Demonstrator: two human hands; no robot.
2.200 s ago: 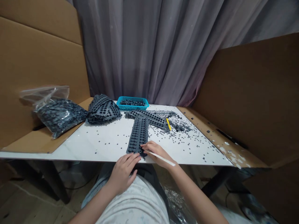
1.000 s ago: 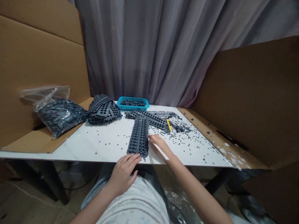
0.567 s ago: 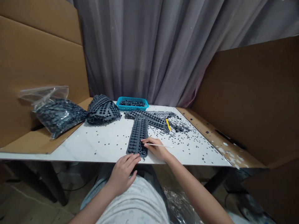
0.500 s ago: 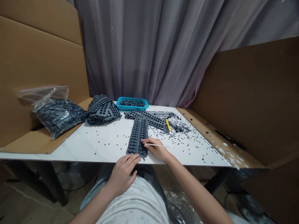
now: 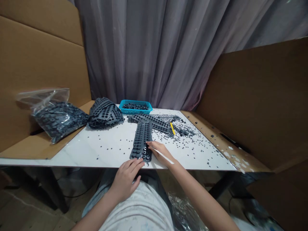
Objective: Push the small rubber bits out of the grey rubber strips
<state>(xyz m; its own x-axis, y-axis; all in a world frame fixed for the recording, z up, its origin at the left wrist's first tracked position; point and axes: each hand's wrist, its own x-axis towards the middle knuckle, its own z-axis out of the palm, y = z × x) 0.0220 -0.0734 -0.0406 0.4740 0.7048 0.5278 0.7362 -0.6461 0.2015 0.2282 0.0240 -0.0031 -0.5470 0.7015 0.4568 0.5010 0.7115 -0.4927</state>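
Note:
A long black rubber strip (image 5: 142, 138) studded with round pieces lies lengthwise on the white table (image 5: 96, 150), its near end at the front edge. My right hand (image 5: 160, 153) rests on the table beside the strip's right edge, fingers pinched on a thin white stick (image 5: 161, 154) whose tip touches the strip. My left hand (image 5: 126, 178) lies at the table's front edge, fingers stretched out flat, their tips against the strip's near end. It holds nothing.
More black strips (image 5: 156, 120) cross behind, with a yellow tool (image 5: 172, 128) and several loose black bits. A heap of emptied strips (image 5: 105, 112), a blue basket (image 5: 135, 107) and a clear bag of rings (image 5: 57, 118) stand at the left. Cardboard walls flank both sides.
My right hand slid forward along the strip, then back a little. The white stick swung from pointing right to slanting down toward me. The left hand has stayed put.

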